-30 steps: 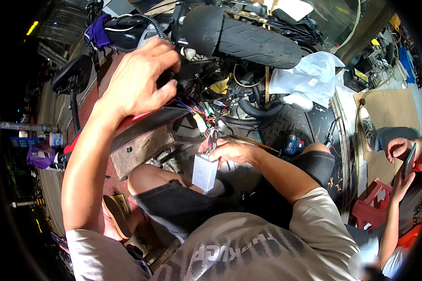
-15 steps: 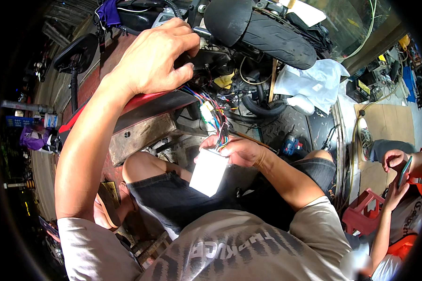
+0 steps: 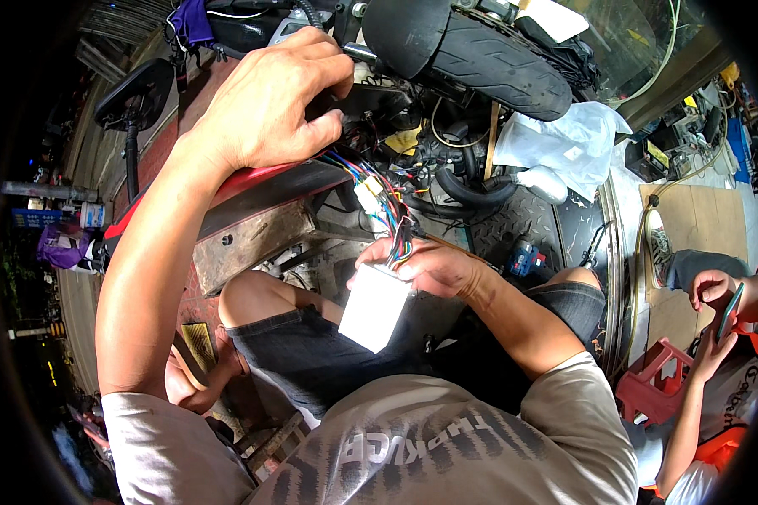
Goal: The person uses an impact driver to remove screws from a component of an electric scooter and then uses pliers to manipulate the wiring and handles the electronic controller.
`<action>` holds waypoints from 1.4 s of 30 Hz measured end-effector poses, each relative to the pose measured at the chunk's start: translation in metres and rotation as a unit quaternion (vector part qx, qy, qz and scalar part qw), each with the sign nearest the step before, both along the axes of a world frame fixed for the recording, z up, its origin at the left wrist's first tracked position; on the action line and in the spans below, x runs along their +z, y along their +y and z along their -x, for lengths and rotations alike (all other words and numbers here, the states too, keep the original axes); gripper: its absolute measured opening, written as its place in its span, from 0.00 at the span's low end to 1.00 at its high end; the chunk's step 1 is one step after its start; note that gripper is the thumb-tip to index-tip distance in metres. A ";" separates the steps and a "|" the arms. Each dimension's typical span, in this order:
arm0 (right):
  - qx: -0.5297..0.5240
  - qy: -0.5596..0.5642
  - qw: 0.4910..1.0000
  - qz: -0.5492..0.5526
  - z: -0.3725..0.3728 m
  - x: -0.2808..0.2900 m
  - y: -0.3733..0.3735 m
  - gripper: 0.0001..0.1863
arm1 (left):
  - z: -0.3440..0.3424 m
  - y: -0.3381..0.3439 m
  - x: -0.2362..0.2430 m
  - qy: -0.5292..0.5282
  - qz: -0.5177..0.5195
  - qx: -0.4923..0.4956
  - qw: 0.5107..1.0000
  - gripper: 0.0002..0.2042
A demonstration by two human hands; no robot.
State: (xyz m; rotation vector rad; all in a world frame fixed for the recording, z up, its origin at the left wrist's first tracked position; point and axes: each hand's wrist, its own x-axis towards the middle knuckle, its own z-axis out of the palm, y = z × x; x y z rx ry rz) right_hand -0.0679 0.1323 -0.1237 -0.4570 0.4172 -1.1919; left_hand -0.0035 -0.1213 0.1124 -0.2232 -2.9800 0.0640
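Note:
My right hand [image 3: 434,268] is closed around the top end of a white rectangular box [image 3: 372,313], held between my knees. A bundle of coloured wires [image 3: 393,220] leaves the box's top by my fingers and runs up into the opened vehicle. A pale plug connector [image 3: 368,195] sits among these wires. Farther up on the left, my left hand [image 3: 278,105] rests over the edge of a red and black body panel [image 3: 261,187]. Its fingers are bent, with the thumb apart from them; nothing shows between them, and some fingertips are hidden.
A black tyre [image 3: 505,71] lies across the far side, beside a clear plastic bag [image 3: 560,143]. A wooden block [image 3: 253,251] sits under the panel. A blue power tool [image 3: 526,259] lies near my right knee. At the right, another person holds a phone [image 3: 730,311] beside a red stool [image 3: 655,379].
My left hand has shifted very slightly up and left in view. My right hand keeps its hold on the white box, which stays nearly in place.

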 end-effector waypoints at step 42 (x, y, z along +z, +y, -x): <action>-0.107 -0.011 0.993 0.043 0.031 0.012 0.014 0.48 | 0.000 0.000 0.001 -0.013 0.011 0.004 1.000 0.16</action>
